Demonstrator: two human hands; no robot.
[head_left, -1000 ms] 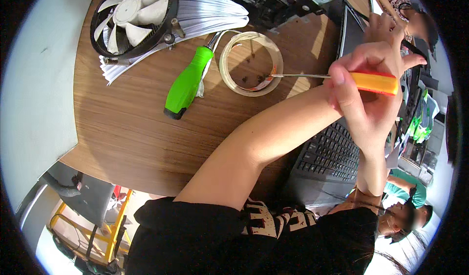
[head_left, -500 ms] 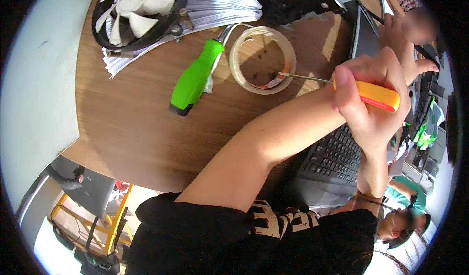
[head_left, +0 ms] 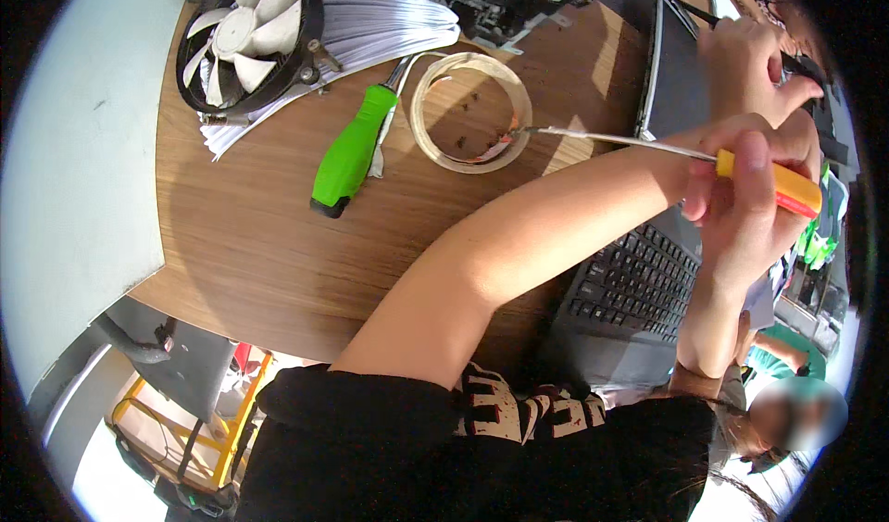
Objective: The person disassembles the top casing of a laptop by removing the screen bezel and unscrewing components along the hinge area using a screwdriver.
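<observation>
My right hand (head_left: 755,202) is closed around the yellow handle (head_left: 795,191) of a screwdriver. Its long thin shaft (head_left: 630,139) points left, and the tip overlaps the right rim of a roll of tape (head_left: 425,142); whether it touches I cannot tell. Several small dark bits, perhaps screws, lie inside the roll. My left arm reaches across to the upper right, under the screwdriver. There my left hand (head_left: 741,73) has its fingers curled at a dark strip-like thing that I cannot make out. A green-handled screwdriver (head_left: 353,151) lies left of the roll.
At the upper left, a fan with white blades (head_left: 236,36) rests on a stack of paper (head_left: 384,22). Dark machine parts (head_left: 500,8) stand at the back. An open laptop (head_left: 630,286) is on the right. Two other people are at the right edge.
My right hand has moved right with the yellow screwdriver, drawing its tip from inside the tape roll to the rim. My left hand's fingers have curled. The whole view has shifted slightly.
</observation>
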